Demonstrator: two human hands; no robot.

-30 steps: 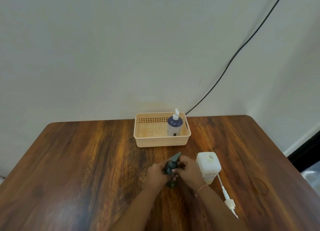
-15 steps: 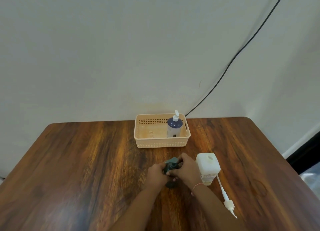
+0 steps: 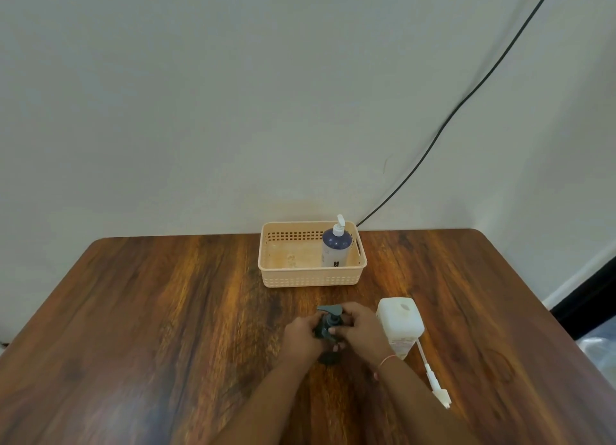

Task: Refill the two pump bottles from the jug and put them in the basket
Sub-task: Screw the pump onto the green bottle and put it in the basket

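Head view: left hand (image 3: 301, 336) and right hand (image 3: 361, 329), fingers grasping the dark pump bottle (image 3: 328, 328), apparently fitting its pump; next, placement in far basket (image 3: 313, 279).

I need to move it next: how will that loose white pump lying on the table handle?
The white pump is probably light. Its thin tube looks bendy, so lift it by the head. Lying flat, it may roll if nudged.

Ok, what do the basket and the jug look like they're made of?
Basket: looks like moulded plastic, matte peach, with a perforated grid along its walls. Jug: probably translucent plastic, milky white with a dull sheen; its lower part shows darker through the wall.
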